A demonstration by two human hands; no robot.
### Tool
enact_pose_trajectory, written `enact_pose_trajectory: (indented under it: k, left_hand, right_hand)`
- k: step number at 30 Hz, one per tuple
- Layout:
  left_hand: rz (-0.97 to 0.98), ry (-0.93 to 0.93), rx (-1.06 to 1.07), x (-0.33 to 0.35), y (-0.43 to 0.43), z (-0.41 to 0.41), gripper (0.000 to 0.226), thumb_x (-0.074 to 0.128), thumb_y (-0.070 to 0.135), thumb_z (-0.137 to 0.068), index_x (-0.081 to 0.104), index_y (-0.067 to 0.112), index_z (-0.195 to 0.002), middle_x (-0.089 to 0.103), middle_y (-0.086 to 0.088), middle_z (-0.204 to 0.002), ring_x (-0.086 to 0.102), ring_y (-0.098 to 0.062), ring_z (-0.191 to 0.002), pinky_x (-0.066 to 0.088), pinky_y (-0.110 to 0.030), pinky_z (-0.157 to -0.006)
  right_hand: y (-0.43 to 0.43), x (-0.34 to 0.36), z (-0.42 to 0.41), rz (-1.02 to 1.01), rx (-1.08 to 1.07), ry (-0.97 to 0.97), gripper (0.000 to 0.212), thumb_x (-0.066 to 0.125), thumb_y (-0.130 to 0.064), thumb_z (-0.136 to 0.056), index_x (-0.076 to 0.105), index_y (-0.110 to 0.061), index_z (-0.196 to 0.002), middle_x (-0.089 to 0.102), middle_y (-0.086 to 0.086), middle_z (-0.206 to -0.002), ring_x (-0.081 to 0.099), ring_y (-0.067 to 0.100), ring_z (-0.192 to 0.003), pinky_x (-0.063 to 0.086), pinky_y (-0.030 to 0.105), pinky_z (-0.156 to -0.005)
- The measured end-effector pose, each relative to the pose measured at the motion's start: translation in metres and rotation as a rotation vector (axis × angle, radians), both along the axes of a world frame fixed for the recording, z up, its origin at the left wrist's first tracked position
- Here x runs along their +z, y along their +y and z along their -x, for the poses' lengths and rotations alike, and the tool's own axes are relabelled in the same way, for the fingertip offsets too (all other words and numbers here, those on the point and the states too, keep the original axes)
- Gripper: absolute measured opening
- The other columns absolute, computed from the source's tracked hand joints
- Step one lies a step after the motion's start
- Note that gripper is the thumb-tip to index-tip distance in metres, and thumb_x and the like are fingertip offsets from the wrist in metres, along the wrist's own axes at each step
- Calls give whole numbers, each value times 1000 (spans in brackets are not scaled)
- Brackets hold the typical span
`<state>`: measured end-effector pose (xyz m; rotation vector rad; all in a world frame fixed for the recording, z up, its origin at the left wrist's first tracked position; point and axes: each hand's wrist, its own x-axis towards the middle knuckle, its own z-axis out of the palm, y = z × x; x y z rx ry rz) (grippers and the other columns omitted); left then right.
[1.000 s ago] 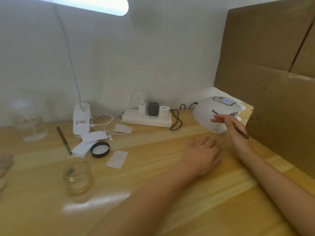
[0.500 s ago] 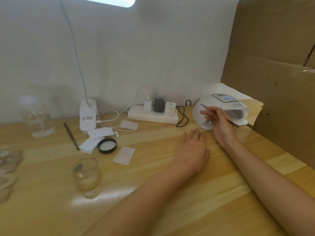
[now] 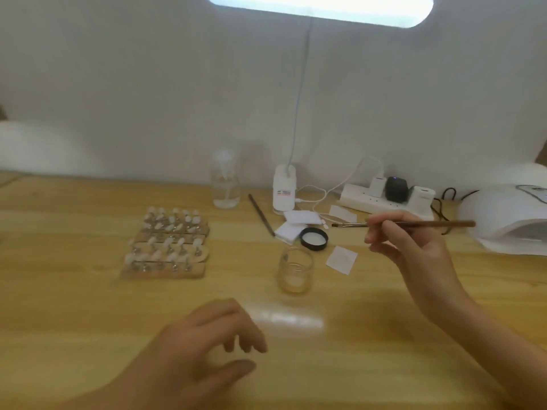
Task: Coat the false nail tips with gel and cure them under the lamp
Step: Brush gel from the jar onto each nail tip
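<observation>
The right grip (image 3: 414,250) pinches a thin brush (image 3: 432,223). The left grip (image 3: 207,344) is loose and holds nothing. The glass jar (image 3: 296,273) looks almost empty. The black pot (image 3: 314,238) holds white stuff.

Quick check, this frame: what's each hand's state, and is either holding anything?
Left hand: open, fingers loosely curled, holding nothing.
Right hand: closed on the brush, pinching it near the bristle end.
</observation>
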<state>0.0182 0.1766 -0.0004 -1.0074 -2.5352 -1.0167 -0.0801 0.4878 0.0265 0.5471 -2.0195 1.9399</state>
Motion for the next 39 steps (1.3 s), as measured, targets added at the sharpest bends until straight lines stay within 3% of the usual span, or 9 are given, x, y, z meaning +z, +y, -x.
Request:
enact_pose_trajectory:
  k: [4,8,10,13,17,21,26,32,39]
  left_hand:
    - [-35,-77,455,3,-98,12,18,67,51,-73,65,39,-85,62,9,-85,55,-4,-75,37,-12,-61]
    - [94,-171,734,-10,-148,37,36,90,23,-69,59,30,-85,58,6,-91,54,-12,-86,42,-28,-79]
    - [140,-201,800,-11,-156,45,37,86,30,-71,59,25,-96,57,6,-97,54,-17,-92,45,-35,-86]
    - [180,-172,739,-10,-160,52,27,79,36,-79,64,31,-100,59,12,-96,56,-13,-92,49,-37,-85]
    - [133,-147,671,-9,-155,56,23,82,33,-76,65,38,-91,60,15,-91,57,-8,-81,49,-36,-78]
    - [107,-160,639,-9,-146,55,26,84,30,-72,63,40,-83,62,15,-87,55,-3,-76,46,-28,-71]
    - [111,-237,471,-4,-126,40,24,88,33,-66,66,35,-76,64,19,-88,58,-5,-81,44,-19,-69]
    - [226,-201,242,-3,-64,29,28,67,65,-69,62,42,-83,60,24,-95,57,1,-86,38,-19,-72]
    - [195,-177,154,-5,-3,49,26,57,65,-69,56,43,-84,54,25,-95,52,6,-84,34,-18,-71]
  right_hand:
    - [-49,3,-2,57,59,20,31,45,-26,-100,75,-25,-94,68,3,-82,63,16,-79,55,25,-72]
    - [-92,0,-13,101,55,68,34,39,-10,-105,70,-22,-98,66,5,-88,62,17,-83,55,26,-74]
    - [-121,-6,-26,57,133,60,25,43,-13,-101,66,-24,-104,64,3,-100,64,17,-96,56,28,-83]
    - [-163,-20,-39,-84,194,-145,20,51,-24,-94,59,-36,-109,62,-13,-110,59,3,-112,51,31,-93]
    - [-197,-23,-34,-50,159,-333,32,49,-11,-98,53,-37,-115,59,-11,-115,55,-12,-99,46,19,-86]
    - [-211,-21,-32,-45,187,-338,35,46,0,-95,51,-26,-117,55,4,-118,55,-4,-98,45,4,-76]
    - [-184,-23,-49,-105,232,-258,32,51,-14,-94,52,-37,-117,58,-14,-117,51,-12,-112,42,4,-80]
    - [-112,-41,-80,-39,174,-163,36,62,-19,-81,63,-41,-109,65,-8,-113,60,15,-119,50,30,-91]
    - [-50,-44,-96,-58,76,-160,33,54,-11,-86,65,-31,-109,69,3,-107,65,20,-112,49,21,-92]
